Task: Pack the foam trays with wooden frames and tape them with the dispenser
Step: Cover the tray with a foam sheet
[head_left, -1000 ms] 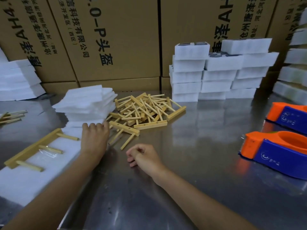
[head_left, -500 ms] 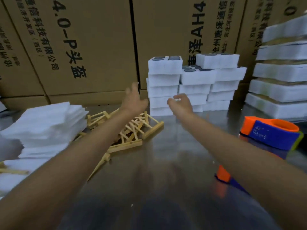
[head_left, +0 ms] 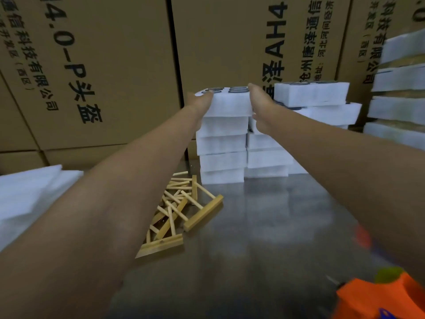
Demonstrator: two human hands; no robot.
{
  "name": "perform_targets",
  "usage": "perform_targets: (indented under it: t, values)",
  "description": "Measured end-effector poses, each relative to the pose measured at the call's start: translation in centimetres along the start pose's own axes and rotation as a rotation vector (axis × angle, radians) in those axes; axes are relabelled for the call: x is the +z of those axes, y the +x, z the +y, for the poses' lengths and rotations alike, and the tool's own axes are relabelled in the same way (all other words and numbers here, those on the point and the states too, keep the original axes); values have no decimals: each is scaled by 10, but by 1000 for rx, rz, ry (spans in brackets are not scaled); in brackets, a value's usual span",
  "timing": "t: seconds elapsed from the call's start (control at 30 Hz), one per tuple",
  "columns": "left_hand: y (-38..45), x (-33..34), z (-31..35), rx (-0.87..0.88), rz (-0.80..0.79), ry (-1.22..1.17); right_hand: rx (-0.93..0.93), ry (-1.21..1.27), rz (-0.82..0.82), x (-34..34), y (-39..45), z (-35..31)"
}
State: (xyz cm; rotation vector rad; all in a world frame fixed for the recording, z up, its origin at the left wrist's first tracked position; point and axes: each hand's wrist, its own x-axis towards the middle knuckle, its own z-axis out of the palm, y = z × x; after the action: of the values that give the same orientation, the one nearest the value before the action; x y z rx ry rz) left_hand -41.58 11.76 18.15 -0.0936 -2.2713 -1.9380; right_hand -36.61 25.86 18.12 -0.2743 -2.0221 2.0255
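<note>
Both hands are at the top foam tray [head_left: 226, 104] of the near stack, so the step in hand looks like lifting one tray off to pack it; going left to right: loose white foam sheets [head_left: 30, 194] sit at the left edge, well apart from the action; wooden frames [head_left: 181, 210] lie in a heap on the steel table [head_left: 276, 226], just in front of the tray stack [head_left: 222, 157]; left hand [head_left: 200, 103] presses the tray's left end, thumb on the top edge, fingers hidden behind the foam, so I can't tell how far they wrap; the tray has dark round parts set in its top face; right hand [head_left: 261, 100] presses the right end flat-sided, lower fingers curled near the tray below; second stack of trays [head_left: 310, 95] stands just beside it on the right; orange tape dispenser [head_left: 377, 298] is at the bottom right, untouched; advice: squeeze evenly from both ends, lift straight up so only the top tray comes and the ones under it don't shift; keep it level so the round parts stay seated; foam is soft, so don't dig in; set it down near the frames, clear of the heap.
</note>
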Motion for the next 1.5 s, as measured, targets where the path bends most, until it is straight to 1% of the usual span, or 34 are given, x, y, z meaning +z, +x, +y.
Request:
perform_targets:
  t: [0.1,0.23,0.3,0.37,0.43,0.53,0.63,0.77,0.93,1.07,1.17,1.27,1.37,1.5]
  values:
    - [-7,-3,0,-7,22,-154,-7,89,-76,-6,-4,3]
    - [-37,-18,10,38,63,-318,-52,202,-79,-11,-29,-4]
    - [-60,-28,17,86,87,-376,-26,193,-171,-8,-54,-8]
    - [-86,-37,27,167,94,-366,-6,137,-217,-2,-81,-7]
    - [-116,-47,40,239,96,-331,-26,122,-193,2,-106,-1]
    - [-162,-62,49,269,121,-271,-77,76,-181,2,-142,5]
    - [-207,-77,36,216,116,-264,-86,26,-152,-2,-179,6]
    - [-263,-94,-6,113,59,-328,-69,-98,-93,-4,-225,26]
    - [-327,-96,-78,-63,86,-315,29,-184,-101,-15,-275,82]
    - [-373,-99,-130,-189,85,-184,137,-263,-150,-24,-307,135]
    - [-387,-102,-151,-211,52,-78,168,-320,-159,-25,-322,158]
    - [-388,-106,-154,-187,27,-15,141,-347,-87,-25,-327,162]
    - [-389,-110,-155,-166,-25,-42,132,-352,-29,-28,-337,164]
    - [-380,-123,-162,-232,-103,-46,87,-438,-7,-33,-345,170]
